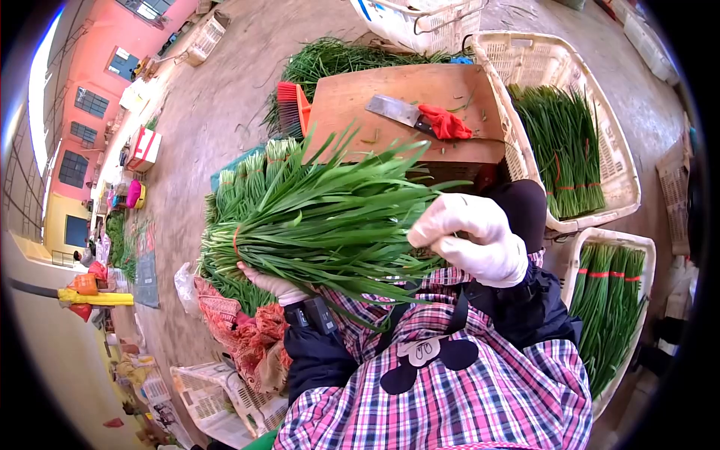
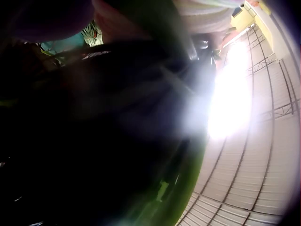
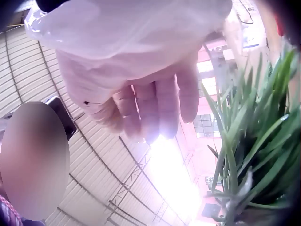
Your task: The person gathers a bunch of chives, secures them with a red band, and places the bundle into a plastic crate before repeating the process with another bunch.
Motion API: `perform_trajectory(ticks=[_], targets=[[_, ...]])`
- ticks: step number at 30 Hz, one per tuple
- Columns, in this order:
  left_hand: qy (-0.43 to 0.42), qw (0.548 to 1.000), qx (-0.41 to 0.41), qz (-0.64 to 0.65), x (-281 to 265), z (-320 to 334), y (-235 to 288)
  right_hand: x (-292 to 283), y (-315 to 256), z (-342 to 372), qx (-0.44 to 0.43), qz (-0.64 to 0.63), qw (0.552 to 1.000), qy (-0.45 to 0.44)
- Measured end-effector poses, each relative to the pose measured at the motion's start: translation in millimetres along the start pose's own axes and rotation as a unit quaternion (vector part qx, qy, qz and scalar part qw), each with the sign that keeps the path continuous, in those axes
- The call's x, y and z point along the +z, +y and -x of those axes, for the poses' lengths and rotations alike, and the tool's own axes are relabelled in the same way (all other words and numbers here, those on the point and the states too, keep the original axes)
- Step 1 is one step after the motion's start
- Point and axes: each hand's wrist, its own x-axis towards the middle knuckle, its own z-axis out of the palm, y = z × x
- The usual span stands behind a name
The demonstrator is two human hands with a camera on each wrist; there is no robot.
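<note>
A large bunch of long green leaves (image 1: 330, 217), tied with a red band near its pale stems, lies across the front of the body. The gloved left hand (image 1: 274, 286) grips it from below near the banded end, mostly hidden by leaves. Dark leaves cover most of the left wrist view. At the leaf-tip end, the gloved right hand (image 1: 476, 240) is raised with fingers loosely bent, holding nothing visible. In the right wrist view, this hand (image 3: 141, 89) hangs fingers down beside the leaves (image 3: 263, 150).
Beyond the bunch, a cleaver (image 1: 394, 109) and red cloth (image 1: 444, 122) lie on a wooden board (image 1: 405, 79). Crates with banded bunches (image 1: 555, 150) stand at right. More bunches (image 1: 251, 180) lie at left, near a red brush (image 1: 292, 105) and a patterned cloth (image 1: 247, 330).
</note>
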Motion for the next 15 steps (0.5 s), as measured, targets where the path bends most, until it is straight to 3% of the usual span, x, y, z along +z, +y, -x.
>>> perform_trajectory(ticks=[2, 4, 6, 10, 11, 12, 15], targets=[[-0.001, 0.999, 0.024, -0.031, 15, 11, -1, 14, 7, -8, -0.008, 0.161, 0.985, 0.063], [0.006, 0.995, 0.078, -0.066, 10, 7, -4, 21, 14, -11, 0.028, 0.315, 0.946, 0.068], [0.003, 0.987, 0.137, -0.085, -7, -9, -6, 25, 29, -12, 0.038, 0.367, 0.927, 0.071], [-0.028, 0.998, 0.061, 0.004, -2, -3, -3, 29, 47, -14, 0.054, 0.416, 0.906, 0.062], [-0.271, 0.904, -0.011, 0.329, -35, -20, -8, 30, 48, -15, 0.069, 0.417, 0.904, 0.06], [-0.437, 0.701, -0.211, 0.523, -67, -37, -13, 31, 49, -17, 0.083, 0.417, 0.903, 0.059], [-0.409, 0.723, -0.185, 0.525, -72, -41, -16, 31, 57, -18, 0.084, 0.42, 0.902, 0.053]])
